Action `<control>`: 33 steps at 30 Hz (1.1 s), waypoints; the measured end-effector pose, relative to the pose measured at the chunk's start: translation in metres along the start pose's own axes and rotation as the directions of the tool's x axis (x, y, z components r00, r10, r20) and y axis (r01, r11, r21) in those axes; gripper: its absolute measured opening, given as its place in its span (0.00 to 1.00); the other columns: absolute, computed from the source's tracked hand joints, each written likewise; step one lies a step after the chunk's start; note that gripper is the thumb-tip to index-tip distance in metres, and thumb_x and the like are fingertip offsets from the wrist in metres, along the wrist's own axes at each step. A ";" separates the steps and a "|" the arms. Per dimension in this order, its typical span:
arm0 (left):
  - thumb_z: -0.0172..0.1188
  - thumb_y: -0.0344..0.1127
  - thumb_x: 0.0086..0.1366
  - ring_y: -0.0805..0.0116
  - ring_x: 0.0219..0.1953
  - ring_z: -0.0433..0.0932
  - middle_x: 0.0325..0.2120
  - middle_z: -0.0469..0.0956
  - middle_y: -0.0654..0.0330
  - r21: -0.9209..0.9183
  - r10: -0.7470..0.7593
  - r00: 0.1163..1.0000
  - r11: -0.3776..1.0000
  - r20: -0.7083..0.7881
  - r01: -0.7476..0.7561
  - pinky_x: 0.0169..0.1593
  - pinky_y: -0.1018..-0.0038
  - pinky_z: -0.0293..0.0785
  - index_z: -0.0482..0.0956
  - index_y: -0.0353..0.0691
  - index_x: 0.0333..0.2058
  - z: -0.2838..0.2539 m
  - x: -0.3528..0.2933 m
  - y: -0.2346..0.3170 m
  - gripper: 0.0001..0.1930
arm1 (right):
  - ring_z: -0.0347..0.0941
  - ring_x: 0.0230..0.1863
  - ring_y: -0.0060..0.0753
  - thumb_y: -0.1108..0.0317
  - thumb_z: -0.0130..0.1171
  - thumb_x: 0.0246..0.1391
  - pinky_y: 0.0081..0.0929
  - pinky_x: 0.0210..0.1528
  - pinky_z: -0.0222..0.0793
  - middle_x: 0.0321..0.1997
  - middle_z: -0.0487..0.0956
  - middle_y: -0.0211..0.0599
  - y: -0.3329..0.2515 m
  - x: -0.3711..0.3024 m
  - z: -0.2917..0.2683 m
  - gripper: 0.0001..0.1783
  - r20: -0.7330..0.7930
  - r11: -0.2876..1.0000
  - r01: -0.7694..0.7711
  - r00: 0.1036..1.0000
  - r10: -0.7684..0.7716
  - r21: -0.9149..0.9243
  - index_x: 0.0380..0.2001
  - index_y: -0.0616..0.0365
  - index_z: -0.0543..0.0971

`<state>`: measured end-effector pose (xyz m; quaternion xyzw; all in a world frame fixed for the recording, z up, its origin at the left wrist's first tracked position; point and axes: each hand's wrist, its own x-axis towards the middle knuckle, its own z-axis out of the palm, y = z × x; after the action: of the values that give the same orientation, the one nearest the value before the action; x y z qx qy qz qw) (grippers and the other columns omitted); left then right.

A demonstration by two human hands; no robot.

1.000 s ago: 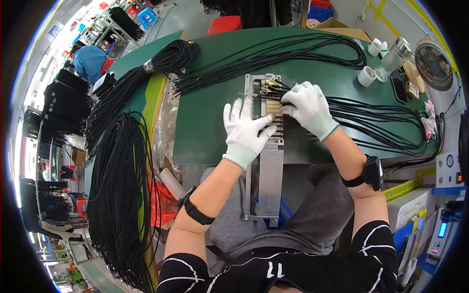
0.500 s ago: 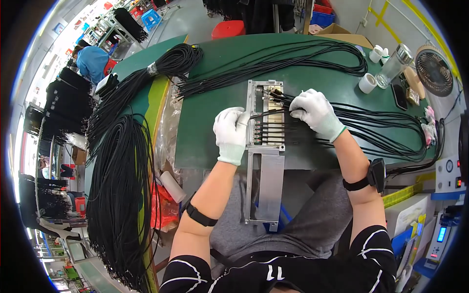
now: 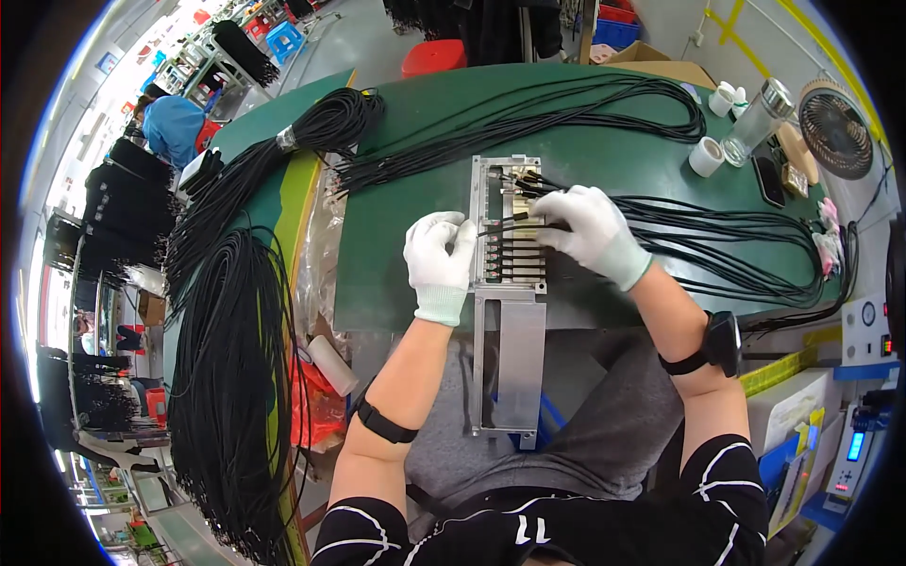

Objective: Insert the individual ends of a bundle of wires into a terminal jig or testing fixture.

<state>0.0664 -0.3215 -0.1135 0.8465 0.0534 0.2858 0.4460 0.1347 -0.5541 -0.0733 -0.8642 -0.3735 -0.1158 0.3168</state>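
Over a metal fixture (image 3: 478, 198) at the table's front edge, both my hands wear white gloves. A black cable (image 3: 498, 229) stretches across the fixture between them. My left hand (image 3: 439, 253) is left of the fixture, thumb and fingertips closed at that cable's left end. My right hand (image 3: 587, 234) reaches in from the right, fingers bent over the cables, pinching at the same one; its fingertips are partly hidden. Below, several black cables (image 3: 519, 261) lie side by side in the fixture's slots. More cable ends bunch near its top. Toward me extends a bare metal plate (image 3: 521, 368).
Cable loops (image 3: 755, 231) spread to the right, and another bundle (image 3: 566, 123) lies behind. Large black coils (image 3: 231, 377) cover the left side. A glass bottle (image 3: 760, 123), tape roll (image 3: 707, 157), phone (image 3: 769, 181) and fan (image 3: 835, 132) stand at the back right.
My right hand has moved left and slightly down, closer over the fixture. The left hand stays nearly in place, its thumb and forefinger slightly more apart. The view has shifted a little.
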 end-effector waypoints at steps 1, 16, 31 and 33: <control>0.67 0.35 0.61 0.57 0.48 0.77 0.38 0.84 0.58 0.075 0.036 0.999 0.997 0.002 -0.036 0.53 0.65 0.72 0.83 0.37 0.29 0.001 0.000 -0.004 0.08 | 0.75 0.37 0.40 0.63 0.67 0.49 0.36 0.43 0.68 0.28 0.81 0.30 -0.007 0.002 0.003 0.05 -0.003 0.996 0.062 0.998 -0.062 -0.067 0.29 0.49 0.83; 0.58 0.39 0.70 0.61 0.38 0.80 0.36 0.83 0.57 0.197 0.107 0.991 0.973 0.080 -0.121 0.48 0.67 0.75 0.85 0.39 0.39 0.001 0.006 -0.015 0.11 | 0.75 0.35 0.40 0.62 0.63 0.53 0.37 0.41 0.69 0.26 0.80 0.30 0.015 0.003 -0.001 0.05 0.058 0.954 0.050 0.998 -0.035 -0.295 0.28 0.49 0.82; 0.68 0.47 0.57 0.37 0.62 0.64 0.61 0.69 0.42 0.362 0.378 0.849 0.782 0.370 -0.506 0.66 0.51 0.61 0.88 0.60 0.44 0.016 -0.001 0.019 0.15 | 0.75 0.40 0.39 0.55 0.68 0.48 0.36 0.44 0.68 0.32 0.80 0.29 0.026 0.002 0.000 0.11 -0.119 0.970 0.079 0.987 -0.108 -0.230 0.31 0.46 0.81; 0.68 0.47 0.57 0.37 0.62 0.64 0.61 0.69 0.42 0.332 0.376 0.856 0.805 0.354 -0.491 0.66 0.51 0.61 0.88 0.60 0.44 0.016 -0.002 0.011 0.15 | 0.75 0.41 0.42 0.57 0.69 0.47 0.38 0.44 0.70 0.35 0.81 0.31 0.041 0.006 -0.002 0.11 -0.085 0.931 -0.005 0.996 -0.027 -0.364 0.32 0.48 0.82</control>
<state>0.0714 -0.3408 -0.1130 0.9410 -0.1458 0.2449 0.1827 0.1685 -0.5733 -0.0880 -0.8998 -0.3360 -0.2227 0.1669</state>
